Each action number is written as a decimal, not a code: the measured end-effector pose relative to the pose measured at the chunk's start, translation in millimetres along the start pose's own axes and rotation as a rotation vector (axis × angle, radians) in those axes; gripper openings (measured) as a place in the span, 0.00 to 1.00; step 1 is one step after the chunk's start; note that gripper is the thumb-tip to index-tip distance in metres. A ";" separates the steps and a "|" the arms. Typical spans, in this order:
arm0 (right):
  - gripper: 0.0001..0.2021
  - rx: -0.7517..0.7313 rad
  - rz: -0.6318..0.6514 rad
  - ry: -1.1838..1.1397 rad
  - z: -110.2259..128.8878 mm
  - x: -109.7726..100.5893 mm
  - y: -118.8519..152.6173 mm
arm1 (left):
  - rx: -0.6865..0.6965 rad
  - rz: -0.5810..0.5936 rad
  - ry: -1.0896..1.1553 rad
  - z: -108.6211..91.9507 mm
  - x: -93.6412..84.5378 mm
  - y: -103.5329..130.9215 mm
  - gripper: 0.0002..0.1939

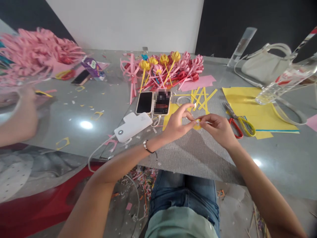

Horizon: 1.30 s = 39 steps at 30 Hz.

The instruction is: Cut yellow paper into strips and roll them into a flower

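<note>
Both my hands meet over a grey mat (193,152) at the table's middle. My left hand (177,123) and my right hand (218,129) pinch a small yellow paper piece (197,125) between their fingertips, with a thin white stick poking out by my right fingers. Loose yellow paper strips (203,97) lie just beyond my hands. Red and yellow scissors (239,124) rest to the right of my right hand on yellow paper sheets (262,112).
Two phones (153,102) and a white power bank (132,126) lie left of my hands. Paper flowers on sticks (168,69) are heaped behind. Pink paper shapes (37,53) pile at far left, where another person's arm (17,122) reaches. A white handbag (264,64) sits back right.
</note>
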State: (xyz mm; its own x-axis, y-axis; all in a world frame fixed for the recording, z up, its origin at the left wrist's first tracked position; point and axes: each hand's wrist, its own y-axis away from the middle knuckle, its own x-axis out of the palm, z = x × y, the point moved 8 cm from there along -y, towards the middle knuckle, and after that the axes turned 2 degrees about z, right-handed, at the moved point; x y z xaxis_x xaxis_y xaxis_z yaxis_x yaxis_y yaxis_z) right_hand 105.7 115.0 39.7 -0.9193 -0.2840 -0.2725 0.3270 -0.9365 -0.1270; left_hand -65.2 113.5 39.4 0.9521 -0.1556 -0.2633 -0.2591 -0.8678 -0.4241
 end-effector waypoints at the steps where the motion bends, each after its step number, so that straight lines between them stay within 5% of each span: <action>1: 0.11 0.001 -0.019 0.012 -1.3 -0.7 0.0 | -0.007 0.001 0.009 -0.2 0.6 0.3 0.29; 39: 0.10 0.001 -0.095 0.030 -5.9 -1.3 0.0 | -0.058 -0.015 0.063 6.0 2.7 2.2 0.27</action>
State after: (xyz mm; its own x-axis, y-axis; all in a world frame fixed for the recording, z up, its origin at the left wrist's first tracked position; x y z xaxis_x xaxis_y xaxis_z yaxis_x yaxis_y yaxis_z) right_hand 108.2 116.6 34.5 -0.9392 -0.1871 -0.2878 0.2379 -0.9592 -0.1528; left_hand -64.2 114.0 32.5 0.9647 -0.1702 -0.2010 -0.2365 -0.8957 -0.3765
